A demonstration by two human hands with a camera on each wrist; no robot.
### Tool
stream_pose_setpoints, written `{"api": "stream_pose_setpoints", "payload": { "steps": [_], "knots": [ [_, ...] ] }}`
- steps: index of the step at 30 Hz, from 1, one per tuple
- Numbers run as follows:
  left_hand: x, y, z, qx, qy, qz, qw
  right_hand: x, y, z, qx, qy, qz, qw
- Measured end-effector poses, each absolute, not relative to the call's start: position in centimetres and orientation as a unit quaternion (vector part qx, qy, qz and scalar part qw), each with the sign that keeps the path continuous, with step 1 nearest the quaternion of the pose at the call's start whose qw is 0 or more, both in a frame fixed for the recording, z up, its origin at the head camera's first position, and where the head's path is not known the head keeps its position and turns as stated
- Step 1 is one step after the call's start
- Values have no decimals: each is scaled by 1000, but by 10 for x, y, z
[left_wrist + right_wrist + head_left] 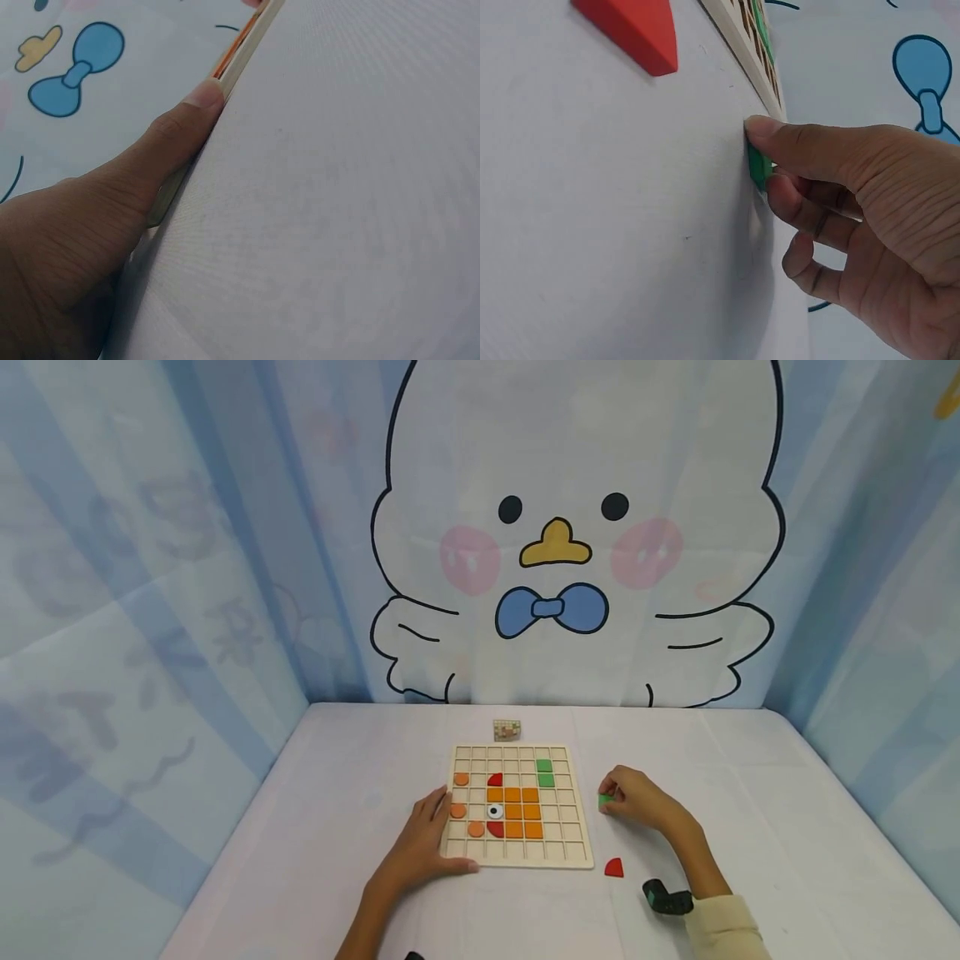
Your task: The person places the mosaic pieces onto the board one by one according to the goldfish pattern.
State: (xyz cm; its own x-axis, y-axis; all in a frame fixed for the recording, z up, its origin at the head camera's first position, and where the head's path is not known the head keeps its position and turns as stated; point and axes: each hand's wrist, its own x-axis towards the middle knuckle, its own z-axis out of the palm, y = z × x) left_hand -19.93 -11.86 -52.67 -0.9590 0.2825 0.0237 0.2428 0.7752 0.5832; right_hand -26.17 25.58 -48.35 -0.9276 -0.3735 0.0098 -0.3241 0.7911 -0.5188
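Note:
A square wooden grid board (pixel 568 854) lies on the white table. My left hand (pixel 422 843) rests at its near left corner, fingers along the left side. The left wrist view shows the extended thumb against the board's edge (pixel 171 196). Just right of the board, my right hand (pixel 637 797) pinches a green tile (pixel 758 165) between thumb and fingers, close to the tabletop. On the grid sit orange squares (pixel 513 812), orange discs (pixel 476 829), red quarter-circles (pixel 496 830), an eye disc (pixel 495 811) and two green squares (pixel 545 772).
A loose red quarter-circle piece (pixel 614 867) lies off the board's near right corner. Beyond the far edge is a small patterned card (pixel 506 730). A black device (pixel 667 898) is by the right wrist. Printed curtains (pixel 570 652) stand behind the table.

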Motion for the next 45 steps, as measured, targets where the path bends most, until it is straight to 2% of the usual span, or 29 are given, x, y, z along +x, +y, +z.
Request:
{"api": "stream_pose_setpoints", "payload": {
  "steps": [15,45],
  "knots": [
    [-199,-118,-525,138,943,301,33,-270,245,-481,-221,946,-237,-7],
    [-199,-120,-529,146,944,295,25,-286,199,-483,-256,951,-172,-15]
  ]
}}
